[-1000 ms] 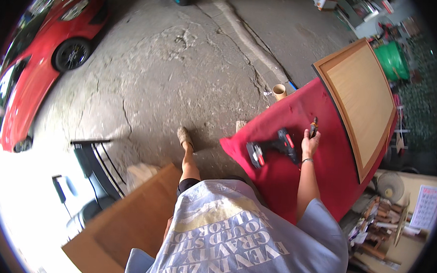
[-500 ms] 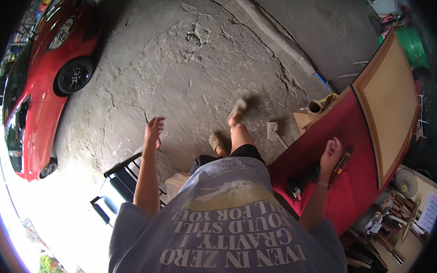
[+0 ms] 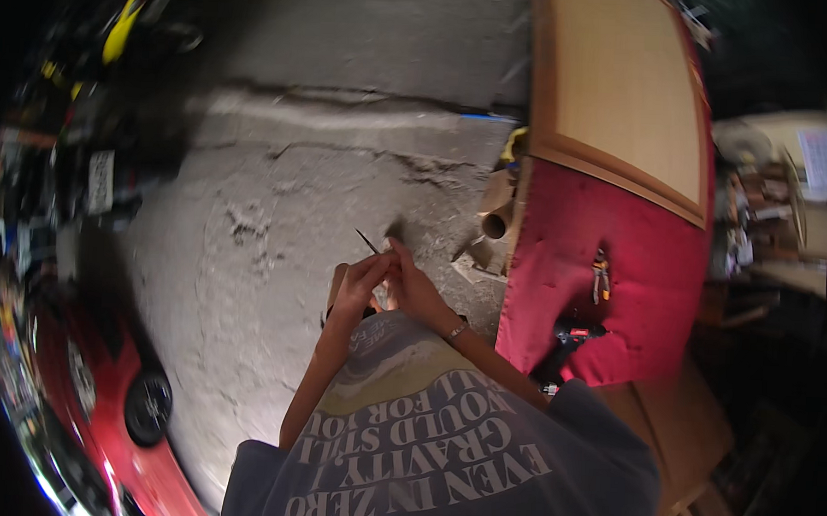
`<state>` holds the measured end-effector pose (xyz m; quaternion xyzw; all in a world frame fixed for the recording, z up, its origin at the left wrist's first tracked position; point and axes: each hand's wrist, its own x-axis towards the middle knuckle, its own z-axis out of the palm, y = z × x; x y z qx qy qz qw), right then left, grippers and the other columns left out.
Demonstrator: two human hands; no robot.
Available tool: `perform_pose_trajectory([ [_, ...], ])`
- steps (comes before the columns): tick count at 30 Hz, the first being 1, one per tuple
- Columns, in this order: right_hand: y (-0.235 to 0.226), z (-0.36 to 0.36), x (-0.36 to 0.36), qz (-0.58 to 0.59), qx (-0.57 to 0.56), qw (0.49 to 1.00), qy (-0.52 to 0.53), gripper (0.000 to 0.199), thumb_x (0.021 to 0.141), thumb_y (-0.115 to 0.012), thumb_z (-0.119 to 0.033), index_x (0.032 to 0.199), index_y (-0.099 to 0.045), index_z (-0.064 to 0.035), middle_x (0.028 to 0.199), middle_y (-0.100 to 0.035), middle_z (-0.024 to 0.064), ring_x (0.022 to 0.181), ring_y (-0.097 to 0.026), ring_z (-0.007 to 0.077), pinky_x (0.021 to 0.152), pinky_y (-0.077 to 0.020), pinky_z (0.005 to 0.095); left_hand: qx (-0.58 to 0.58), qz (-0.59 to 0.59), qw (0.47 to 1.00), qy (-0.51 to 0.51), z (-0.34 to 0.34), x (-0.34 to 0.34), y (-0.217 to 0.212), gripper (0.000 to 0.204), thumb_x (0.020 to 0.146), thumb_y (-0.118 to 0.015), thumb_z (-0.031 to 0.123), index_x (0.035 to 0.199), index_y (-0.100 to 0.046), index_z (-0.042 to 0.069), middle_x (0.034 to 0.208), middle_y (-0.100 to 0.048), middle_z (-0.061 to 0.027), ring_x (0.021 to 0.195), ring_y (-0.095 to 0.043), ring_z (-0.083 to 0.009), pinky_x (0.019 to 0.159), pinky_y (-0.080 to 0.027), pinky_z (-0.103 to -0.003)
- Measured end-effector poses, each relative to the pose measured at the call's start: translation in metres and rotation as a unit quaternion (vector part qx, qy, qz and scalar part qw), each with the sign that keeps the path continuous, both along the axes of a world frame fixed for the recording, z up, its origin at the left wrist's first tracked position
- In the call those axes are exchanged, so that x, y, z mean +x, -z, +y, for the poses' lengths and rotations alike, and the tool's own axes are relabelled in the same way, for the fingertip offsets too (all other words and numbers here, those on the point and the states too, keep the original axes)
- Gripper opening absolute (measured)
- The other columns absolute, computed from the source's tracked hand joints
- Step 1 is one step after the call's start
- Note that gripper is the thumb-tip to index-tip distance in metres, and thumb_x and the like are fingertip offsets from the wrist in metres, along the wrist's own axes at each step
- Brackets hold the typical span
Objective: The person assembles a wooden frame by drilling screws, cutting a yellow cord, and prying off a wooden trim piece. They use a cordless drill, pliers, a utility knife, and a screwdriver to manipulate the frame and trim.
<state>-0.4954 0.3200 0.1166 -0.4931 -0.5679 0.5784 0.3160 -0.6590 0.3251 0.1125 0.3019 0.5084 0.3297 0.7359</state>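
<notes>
My left hand [image 3: 359, 285] and my right hand [image 3: 416, 286] are brought together in front of my shirt, fingers closed and touching. A thin dark pointed tool [image 3: 367, 241] sticks out from the fingers, its tip toward the upper left. The rest of it is hidden, so its kind is unclear. What the right fingers grip, if anything, does not show. Right of my hands stands a table with a red cover [image 3: 552, 255]. On it lie pliers with orange-and-dark handles [image 3: 602, 277] and a black-and-red power tool [image 3: 571, 343].
A framed wooden panel [image 3: 628, 92] lies on the table's far part. Beside the table are a cardboard tube [image 3: 497, 225] and other pieces. A red car [image 3: 103, 401] stands at lower left on cracked concrete [image 3: 250, 186]. A fan [image 3: 743, 143] and wood scraps [image 3: 757, 218] are at right.
My hands, apart before, have come together in front of me. The view has turned right, bringing the table's side round and the car lower. The thin dark tool now shows.
</notes>
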Motion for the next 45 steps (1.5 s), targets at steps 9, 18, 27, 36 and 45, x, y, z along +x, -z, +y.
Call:
perform_pose_trajectory([
  [9,0.107,0.053,0.201,-0.354,-0.022,0.718,0.599,0.02,0.098,-0.055,-0.01,0.11,-0.046,0.0041,0.096,-0.055,0.0279,0.09,-0.056,0.0466,0.079,-0.0429,0.0542,-0.065,0.048,0.99,0.119,0.175,-0.035,0.027,0.034,0.106,-0.055,0.03,0.119,-0.068,0.001,0.123,-0.071,-0.0085,0.116,-0.066,-0.0213,0.103,-0.049,-0.038],
  [18,0.073,0.127,0.291,-0.539,-0.032,0.542,0.644,0.035,0.094,-0.062,-0.015,0.125,-0.058,-0.0011,0.111,-0.065,0.0192,0.103,-0.062,0.0365,0.093,-0.0475,0.0485,-0.009,0.104,0.976,0.19,0.395,-0.087,0.018,0.043,0.105,-0.053,0.045,0.123,-0.066,0.009,0.126,-0.07,-0.0077,0.118,-0.066,-0.0216,0.1,-0.047,-0.039],
  [27,0.061,0.166,0.118,-0.319,-0.087,0.695,0.638,0.018,0.098,-0.064,-0.016,0.109,-0.069,-0.0035,0.094,-0.07,0.0136,0.082,-0.068,0.025,0.07,-0.054,0.0361,-0.003,0.17,0.95,0.26,0.521,-0.028,0.036,0.04,0.105,-0.052,0.043,0.121,-0.066,0.009,0.121,-0.072,-0.007,0.107,-0.068,-0.0203,0.093,-0.049,-0.038],
  [36,0.071,0.183,0.153,-0.283,-0.127,0.59,0.745,0.013,0.101,-0.058,-0.014,0.106,-0.064,-0.0025,0.097,-0.068,0.0129,0.082,-0.067,0.0248,0.067,-0.0544,0.0353,0.27,0.228,0.834,0.423,0.521,0.19,0.04,0.017,0.097,-0.065,0.013,0.112,-0.065,0.004,0.116,-0.07,-0.0087,0.106,-0.068,-0.0241,0.095,-0.051,-0.039],
  [45,0.054,0.215,0.274,-0.316,-0.09,0.598,0.731,0.027,0.097,-0.058,-0.012,0.122,-0.063,-0.0016,0.117,-0.059,0.0196,0.105,-0.06,0.0366,0.094,-0.051,0.0459,0.6,0.21,0.355,0.685,0.512,0.329,0.024,0.072,0.096,-0.061,0.043,0.16,-0.035,0.022,0.169,-0.023,-0.0158,0.154,-0.022,-0.0394,0.125,-0.017,-0.056],
])
